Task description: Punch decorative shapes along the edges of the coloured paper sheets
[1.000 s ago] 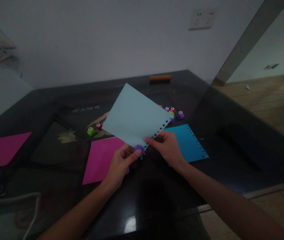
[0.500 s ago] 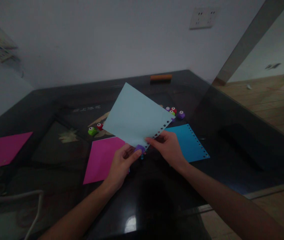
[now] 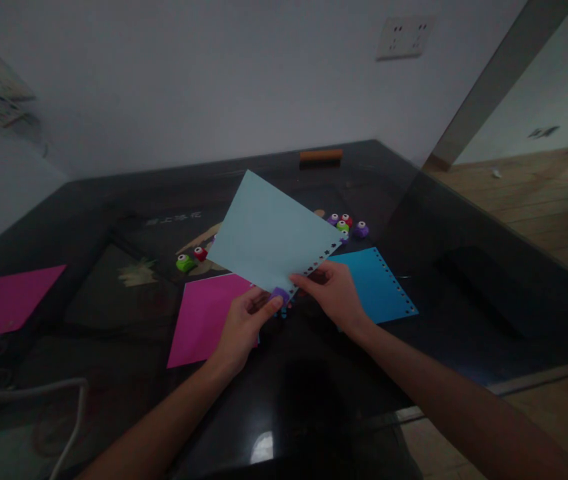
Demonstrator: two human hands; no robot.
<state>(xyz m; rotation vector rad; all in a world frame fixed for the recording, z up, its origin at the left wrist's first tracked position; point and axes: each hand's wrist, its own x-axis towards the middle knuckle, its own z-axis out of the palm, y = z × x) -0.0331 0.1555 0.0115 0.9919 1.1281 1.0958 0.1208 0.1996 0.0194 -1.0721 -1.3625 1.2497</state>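
Observation:
My left hand (image 3: 248, 319) is closed around a small purple craft punch (image 3: 279, 295), its thumb on top. The punch sits at the near corner of a pale blue-green paper sheet (image 3: 274, 233), which is held tilted above the table. My right hand (image 3: 331, 290) pinches that sheet by its lower right edge, where a row of small shaped holes runs. Below the sheet lie a pink sheet (image 3: 204, 320) on the left and a blue sheet (image 3: 377, 287) with holes along its right edge. Small punched bits (image 3: 284, 312) show under the punch.
More craft punches, green (image 3: 185, 263), red (image 3: 200, 253) and purple (image 3: 361, 229), stand on the dark glossy table (image 3: 354, 393). Another pink sheet (image 3: 14, 301) lies far left. An orange-brown cylinder (image 3: 321, 155) is at the back. A white cable (image 3: 82, 400) crosses the near left.
The pale sheet has shifted very slightly, its top corner a little lower and to the left. Both hands keep nearly the same place and hold.

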